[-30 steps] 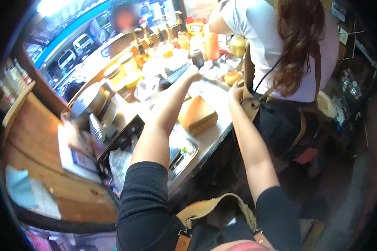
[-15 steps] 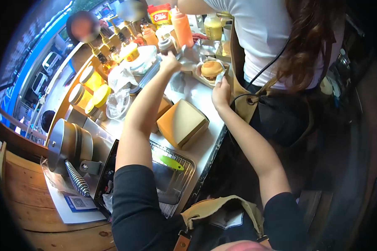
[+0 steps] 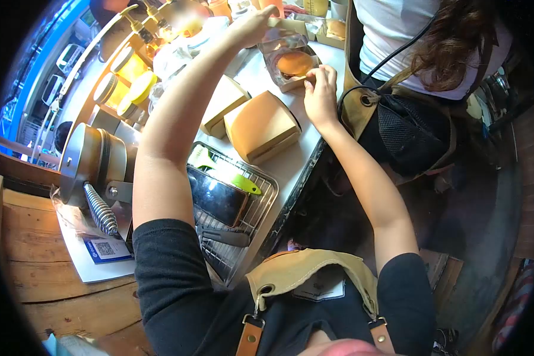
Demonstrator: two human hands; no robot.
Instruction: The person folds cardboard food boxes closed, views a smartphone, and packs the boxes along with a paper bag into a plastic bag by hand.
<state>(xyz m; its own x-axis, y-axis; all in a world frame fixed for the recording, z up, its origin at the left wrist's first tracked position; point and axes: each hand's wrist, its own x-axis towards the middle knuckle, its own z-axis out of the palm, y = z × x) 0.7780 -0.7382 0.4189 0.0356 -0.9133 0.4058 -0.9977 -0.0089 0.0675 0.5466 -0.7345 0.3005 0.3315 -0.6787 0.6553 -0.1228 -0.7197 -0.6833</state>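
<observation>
A burger (image 3: 295, 62) in a round bun sits in a small cardboard takeaway box (image 3: 293, 85), its lid with a clear window (image 3: 283, 40) standing raised behind. My right hand (image 3: 322, 95) is at the box's near right corner, fingers bent and pinching its edge. My left hand (image 3: 254, 28) reaches past the lid's left side, close to the squeeze bottles. Its fingers are bent, and what they hold, if anything, is hidden. Two closed cardboard boxes, one nearer (image 3: 261, 127) and one farther (image 3: 225, 104), stand on the counter in front of me.
A wire rack tray (image 3: 267, 184) holds a phone (image 3: 216, 199), a green-handled utensil (image 3: 245, 183) and a grey-handled one (image 3: 225, 237). Yellow-filled jars (image 3: 127, 65) and a metal press (image 3: 92, 163) stand left. A co-worker in a white shirt (image 3: 391, 41) stands close right.
My view has shifted, with the counter's near part and the phone now showing. My left hand has moved from the bottles toward the box lid. My right hand has shifted to the box edge.
</observation>
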